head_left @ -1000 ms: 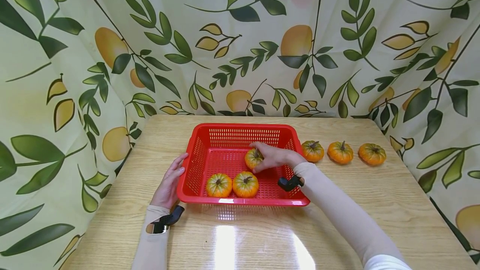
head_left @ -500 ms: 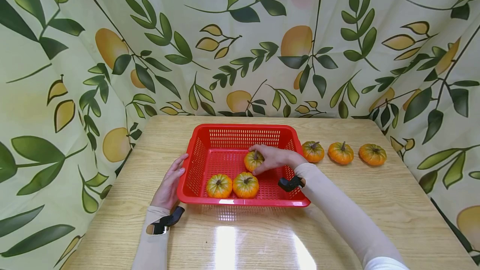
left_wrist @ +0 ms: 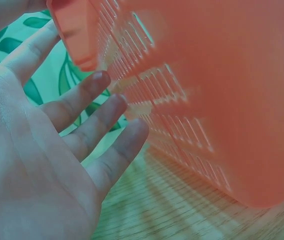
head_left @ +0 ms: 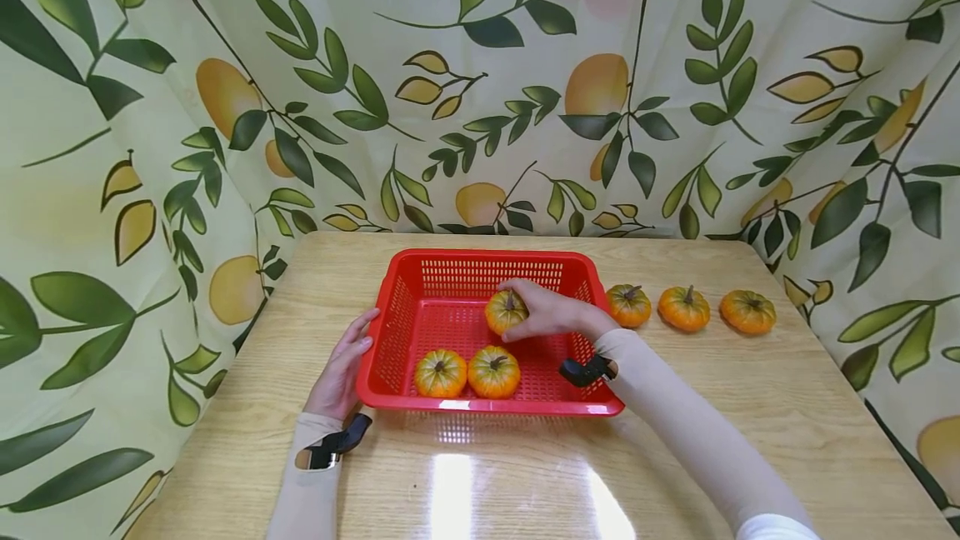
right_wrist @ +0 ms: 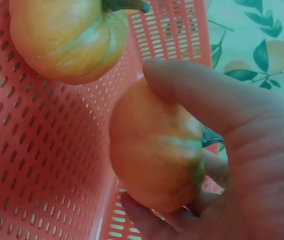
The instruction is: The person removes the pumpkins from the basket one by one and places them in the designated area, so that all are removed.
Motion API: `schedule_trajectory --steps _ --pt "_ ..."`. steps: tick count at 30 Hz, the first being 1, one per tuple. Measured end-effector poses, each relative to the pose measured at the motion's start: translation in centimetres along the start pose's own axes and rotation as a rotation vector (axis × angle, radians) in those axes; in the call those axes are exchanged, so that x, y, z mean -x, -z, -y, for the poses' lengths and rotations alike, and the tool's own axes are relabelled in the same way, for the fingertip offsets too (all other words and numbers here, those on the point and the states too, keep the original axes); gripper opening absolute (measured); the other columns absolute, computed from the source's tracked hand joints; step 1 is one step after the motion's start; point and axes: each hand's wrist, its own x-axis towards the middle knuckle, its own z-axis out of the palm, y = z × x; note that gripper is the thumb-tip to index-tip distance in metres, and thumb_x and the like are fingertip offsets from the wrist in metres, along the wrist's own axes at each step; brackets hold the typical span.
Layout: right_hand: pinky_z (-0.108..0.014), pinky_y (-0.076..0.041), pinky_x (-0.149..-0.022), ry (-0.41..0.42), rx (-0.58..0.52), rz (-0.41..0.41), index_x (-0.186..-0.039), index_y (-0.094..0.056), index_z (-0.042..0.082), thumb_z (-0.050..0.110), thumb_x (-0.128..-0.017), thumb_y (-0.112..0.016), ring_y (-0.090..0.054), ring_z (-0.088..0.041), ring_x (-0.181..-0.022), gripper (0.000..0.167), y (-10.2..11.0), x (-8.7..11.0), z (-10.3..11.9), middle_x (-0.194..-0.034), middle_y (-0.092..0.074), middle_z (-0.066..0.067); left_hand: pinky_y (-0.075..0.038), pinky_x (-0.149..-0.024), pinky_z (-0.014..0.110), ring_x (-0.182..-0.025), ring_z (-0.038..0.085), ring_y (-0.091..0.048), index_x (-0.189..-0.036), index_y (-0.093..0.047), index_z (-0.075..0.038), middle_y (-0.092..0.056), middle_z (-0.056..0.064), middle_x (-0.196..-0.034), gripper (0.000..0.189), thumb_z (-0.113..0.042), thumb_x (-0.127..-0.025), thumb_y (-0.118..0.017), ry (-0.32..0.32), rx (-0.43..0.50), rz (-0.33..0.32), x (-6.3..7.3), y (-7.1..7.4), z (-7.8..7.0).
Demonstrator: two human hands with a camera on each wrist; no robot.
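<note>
Inside a red plastic basket [head_left: 483, 406], my right hand [head_left: 547, 309] grips a small orange-and-green pumpkin [head_left: 505, 312]. The right wrist view shows the thumb on one side of this pumpkin [right_wrist: 154, 147] and fingers curled round the other. Two more pumpkins, a left one [head_left: 440, 373] and a right one [head_left: 493, 372], sit side by side against the basket's near wall. My left hand [head_left: 341, 369] is at the basket's left side, fingers extended. In the left wrist view, the fingers [left_wrist: 124, 150] lie along the slotted outer wall [left_wrist: 207, 100]; whether every fingertip touches it I cannot tell.
Right of the basket, three pumpkins stand in a row on the wooden table [head_left: 525, 473]: a near one [head_left: 628, 306], a middle one [head_left: 684, 309] and a far-right one [head_left: 747, 312]. A curtain [head_left: 480, 107] printed with leaves and fruit hangs behind and at both sides.
The right hand and its pumpkin have shifted slightly left and away from me within the basket. The left hand has stayed at the basket's side.
</note>
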Motion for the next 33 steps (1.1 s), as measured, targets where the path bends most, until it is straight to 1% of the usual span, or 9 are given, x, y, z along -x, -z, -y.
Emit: schedule_trajectory --steps 5,11,17,25,28,31,33 --pt "-0.053 -0.043 -0.114 0.000 0.019 -0.056 -0.154 -0.035 0.011 0.030 -0.085 -0.080 -0.045 -0.032 -0.131 0.084 0.4 0.3 0.3 -0.146 -0.041 -0.017 -0.057 -0.097 0.033 -0.117 0.014 -0.064 -0.147 -0.046 -0.027 -0.056 -0.004 -0.139 0.043 -0.013 -0.107 -0.040 -0.004 -0.005 0.004 0.0 -0.1 0.1" --pt "-0.054 -0.046 -0.110 -0.005 0.000 -0.089 -0.154 -0.035 0.012 0.032 -0.084 -0.081 -0.045 -0.033 -0.129 0.086 0.6 0.6 0.2 -0.142 -0.042 -0.016 -0.057 -0.098 0.033 -0.118 0.014 -0.064 -0.148 -0.045 -0.028 -0.056 -0.006 -0.139 0.044 -0.014 -0.107 -0.041 -0.011 -0.020 0.014 0.0 0.0 0.3" --pt "-0.051 -0.046 -0.111 0.003 -0.022 -0.090 -0.152 -0.036 0.014 0.031 -0.085 -0.080 -0.047 -0.031 -0.128 0.083 0.6 0.9 0.3 -0.143 -0.043 -0.014 -0.057 -0.098 0.033 -0.119 0.014 -0.063 -0.147 -0.045 -0.028 -0.055 -0.005 -0.139 0.043 -0.014 -0.107 -0.041 -0.011 -0.023 0.010 0.0 0.0 0.3" --pt "-0.049 -0.047 -0.109 0.051 0.010 -0.095 -0.151 -0.039 0.010 0.032 -0.085 -0.080 -0.050 -0.028 -0.126 0.080 0.8 1.5 0.6 -0.141 -0.047 -0.012 -0.056 -0.099 0.033 -0.120 0.015 -0.062 -0.149 -0.044 -0.026 -0.053 -0.004 -0.141 0.044 -0.014 -0.107 -0.040 -0.010 -0.028 0.007 0.0 -0.1 0.1" --pt "-0.048 -0.048 -0.109 0.047 -0.001 -0.100 -0.151 -0.040 0.014 0.032 -0.085 -0.080 -0.049 -0.028 -0.127 0.079 1.0 1.9 0.9 -0.143 -0.047 -0.011 -0.056 -0.099 0.033 -0.120 0.015 -0.062 -0.149 -0.043 -0.026 -0.052 -0.003 -0.141 0.044 -0.014 -0.107 -0.040 -0.006 -0.028 0.006 0.0 0.0 0.1" --pt "-0.049 -0.050 -0.107 0.029 -0.019 -0.105 -0.151 -0.040 0.021 0.034 -0.085 -0.081 -0.048 -0.028 -0.129 0.079 1.4 2.2 1.2 -0.145 -0.045 -0.009 -0.056 -0.099 0.033 -0.120 0.015 -0.062 -0.149 -0.043 -0.026 -0.052 -0.003 -0.142 0.044 -0.014 -0.107 -0.040 -0.001 -0.025 0.002 0.0 0.0 0.1" --pt "-0.050 -0.049 -0.108 0.023 -0.022 -0.110 -0.152 -0.039 0.022 0.035 -0.085 -0.081 -0.047 -0.029 -0.130 0.080 1.6 2.5 1.2 -0.147 -0.044 -0.009 -0.056 -0.100 0.033 -0.121 0.015 -0.061 -0.150 -0.042 -0.026 -0.051 -0.003 -0.143 0.045 -0.014 -0.107 -0.040 0.001 -0.024 -0.002 0.0 0.0 0.1"
